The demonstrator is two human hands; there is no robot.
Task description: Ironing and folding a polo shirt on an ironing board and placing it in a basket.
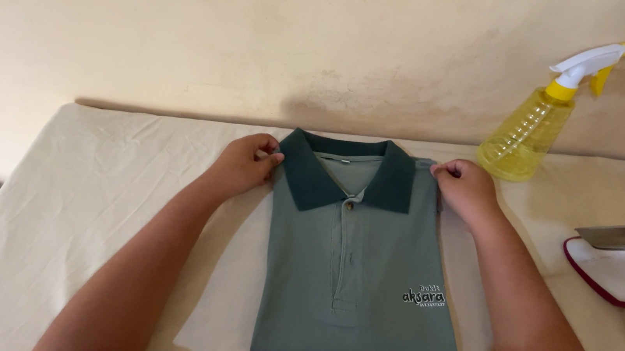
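Folded grey-green polo shirt (359,283), dark green collar, buttoned placket, left hand (245,164) and right hand (468,189) fingers pinching its shoulders

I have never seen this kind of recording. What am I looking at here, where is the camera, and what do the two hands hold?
No machine here: a person works with bare hands, filmed by one camera on their head, looking down. On a cloth-covered ironing table lies a folded green polo shirt with a darker collar. The left hand and the right hand each pinch a shoulder of the shirt beside the collar. A yellow spray bottle stands at the back right, and a clothes iron rests at the right edge.
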